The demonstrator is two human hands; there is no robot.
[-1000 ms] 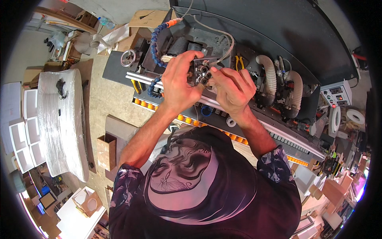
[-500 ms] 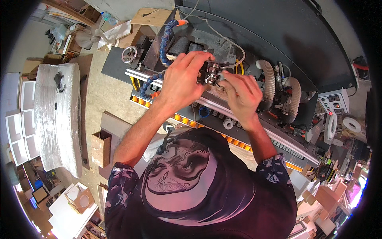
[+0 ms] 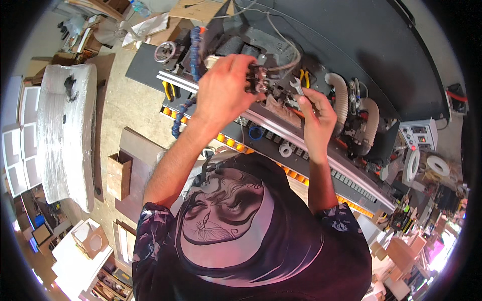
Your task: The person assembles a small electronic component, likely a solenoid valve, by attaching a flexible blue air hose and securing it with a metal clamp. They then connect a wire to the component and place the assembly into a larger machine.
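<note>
My left hand (image 3: 225,93) is closed around a small black metal assembly (image 3: 257,79) with shiny round fittings, held above the open machine. Its fingers cover the left part of that piece. In my right hand (image 3: 319,118), a silver open-end wrench (image 3: 297,86) is pinched between thumb and fingers, its jaw pointing up and away from me. The wrench is apart from the black assembly, to its right. Just beyond the wrench lie yellow-handled pliers (image 3: 306,77) inside the machine. A grey cable (image 3: 293,59) loops down behind the assembly.
A blue segmented hose (image 3: 195,52) rises left of my left hand. Ribbed hoses (image 3: 370,118) stand to the right. Along the near side run a metal rail (image 3: 346,168) and orange rollers (image 3: 230,142). A white ring (image 3: 285,149) lies on the ledge; a control box (image 3: 418,134) stands at right.
My right hand has drawn back from the black assembly to the right, and the wrench now shows clearly in it. My left hand with the assembly has shifted slightly left.
</note>
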